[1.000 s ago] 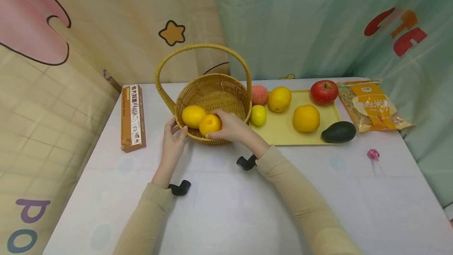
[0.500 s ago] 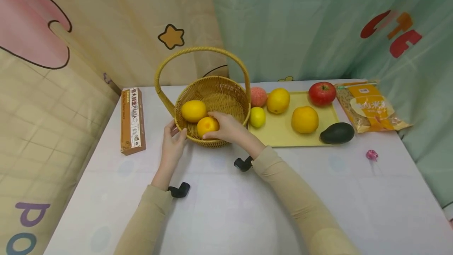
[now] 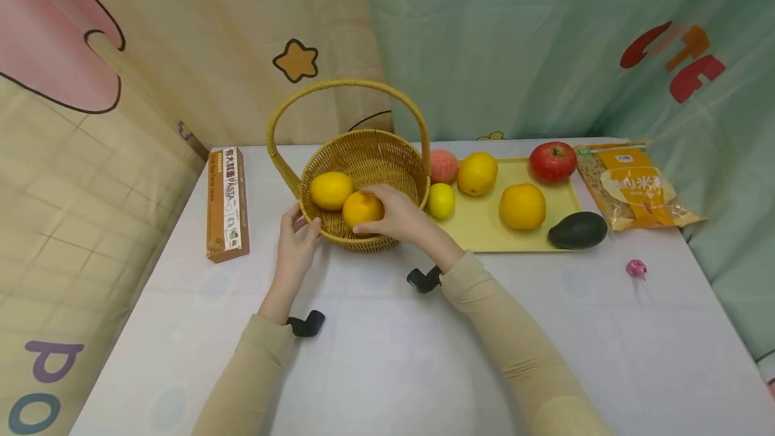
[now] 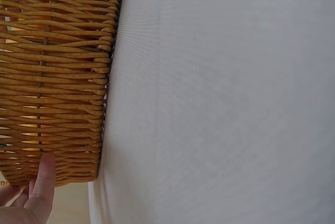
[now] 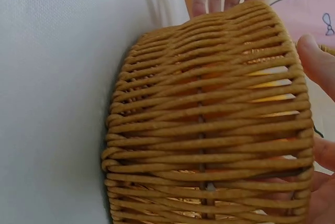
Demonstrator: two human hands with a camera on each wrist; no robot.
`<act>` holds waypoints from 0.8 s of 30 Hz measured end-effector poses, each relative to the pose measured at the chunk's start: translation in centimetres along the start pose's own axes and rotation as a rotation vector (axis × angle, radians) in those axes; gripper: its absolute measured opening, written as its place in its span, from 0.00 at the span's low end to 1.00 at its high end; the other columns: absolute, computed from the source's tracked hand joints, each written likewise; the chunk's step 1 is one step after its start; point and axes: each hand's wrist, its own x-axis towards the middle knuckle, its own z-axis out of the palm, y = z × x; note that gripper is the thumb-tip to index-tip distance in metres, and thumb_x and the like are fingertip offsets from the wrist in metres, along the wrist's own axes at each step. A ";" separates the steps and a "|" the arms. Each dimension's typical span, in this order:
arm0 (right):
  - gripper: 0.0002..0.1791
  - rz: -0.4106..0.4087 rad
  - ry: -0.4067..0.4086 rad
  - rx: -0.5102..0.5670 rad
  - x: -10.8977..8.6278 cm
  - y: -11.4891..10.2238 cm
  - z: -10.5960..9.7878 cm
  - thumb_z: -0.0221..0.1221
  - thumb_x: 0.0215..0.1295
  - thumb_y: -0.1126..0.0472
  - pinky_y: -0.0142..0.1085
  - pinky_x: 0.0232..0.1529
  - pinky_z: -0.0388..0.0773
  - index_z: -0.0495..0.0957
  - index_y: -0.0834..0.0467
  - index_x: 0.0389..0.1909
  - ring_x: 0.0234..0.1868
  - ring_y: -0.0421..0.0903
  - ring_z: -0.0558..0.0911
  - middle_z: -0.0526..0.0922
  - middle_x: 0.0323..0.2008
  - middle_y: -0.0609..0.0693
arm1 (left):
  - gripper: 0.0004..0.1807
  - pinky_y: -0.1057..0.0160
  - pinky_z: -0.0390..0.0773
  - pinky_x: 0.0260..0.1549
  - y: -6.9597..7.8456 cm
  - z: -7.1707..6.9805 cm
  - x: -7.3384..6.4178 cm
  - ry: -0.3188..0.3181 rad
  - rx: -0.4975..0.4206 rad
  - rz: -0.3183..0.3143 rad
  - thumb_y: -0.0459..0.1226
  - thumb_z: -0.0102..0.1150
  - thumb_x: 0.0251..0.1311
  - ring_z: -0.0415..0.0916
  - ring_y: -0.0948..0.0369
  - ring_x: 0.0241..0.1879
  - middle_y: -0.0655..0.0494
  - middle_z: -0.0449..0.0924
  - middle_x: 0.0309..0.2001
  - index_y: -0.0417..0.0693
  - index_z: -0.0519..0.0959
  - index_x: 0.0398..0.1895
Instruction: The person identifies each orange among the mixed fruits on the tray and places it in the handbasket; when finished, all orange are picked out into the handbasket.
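Beige sleeves (image 3: 521, 342) come in nearest to you over the white surface (image 3: 375, 355), with a black fitting (image 3: 307, 323) at each wrist. Off to your right lies a pink lollipop (image 3: 636, 268). Your left hand (image 3: 293, 241) grasps the wicker basket (image 3: 372, 143) at its front left: the thumb presses on the outside of the woven wall, and the other fingers curve farther round it, partly hidden. Your right hand (image 3: 399, 217) reaches inside the basket and grips an orange (image 3: 362, 207) between thumb and fingers, in the front part of the basket; whether the orange touches the base, you cannot tell. Just left of it and slightly farther in sits a yellow oval fruit (image 3: 331, 190). The basket's handle (image 3: 348, 83) arches upright overhead.

To the left of the basket lies a long brown and white pasta box (image 3: 227, 204). To the right you have a pale yellow tray (image 3: 478, 241); a dark green avocado (image 3: 578, 231) lies over its right edge near the front corner. Farther back come a small yellow-green fruit (image 3: 440, 201) close to the basket, a round orange-yellow fruit (image 3: 523, 206), a yellow fruit (image 3: 477, 173), a pink fruit (image 3: 443, 165) and a red apple (image 3: 553, 161). A plastic bag of grain (image 3: 632, 187) lies right of the tray. Behind everything hangs a curtain (image 3: 514, 52), beige and green.
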 end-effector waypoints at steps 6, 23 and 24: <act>0.41 0.004 0.072 0.066 -0.9 0.4 -1.3 0.70 0.56 0.43 0.48 0.74 0.65 0.68 0.54 0.69 0.70 0.51 0.67 0.71 0.68 0.51 | 0.34 0.54 0.79 0.60 0.0 0.0 0.1 0.000 0.000 -0.013 0.37 0.51 0.72 0.60 0.53 0.69 0.45 0.58 0.71 0.44 0.51 0.76; 0.27 0.073 0.316 0.293 -7.7 5.6 -8.3 0.63 0.66 0.52 0.48 0.69 0.72 0.73 0.57 0.63 0.64 0.54 0.75 0.78 0.61 0.56 | 0.35 0.56 0.79 0.60 -0.2 -0.1 0.3 -0.011 -0.005 -0.023 0.39 0.52 0.72 0.60 0.53 0.69 0.46 0.57 0.72 0.45 0.50 0.77; 0.26 0.086 0.334 0.293 -8.2 6.1 -8.7 0.63 0.67 0.52 0.49 0.69 0.72 0.73 0.58 0.63 0.64 0.55 0.75 0.78 0.61 0.57 | 0.35 0.56 0.79 0.61 -0.3 -0.1 0.3 -0.012 -0.004 -0.024 0.39 0.52 0.72 0.59 0.53 0.69 0.46 0.56 0.72 0.45 0.49 0.77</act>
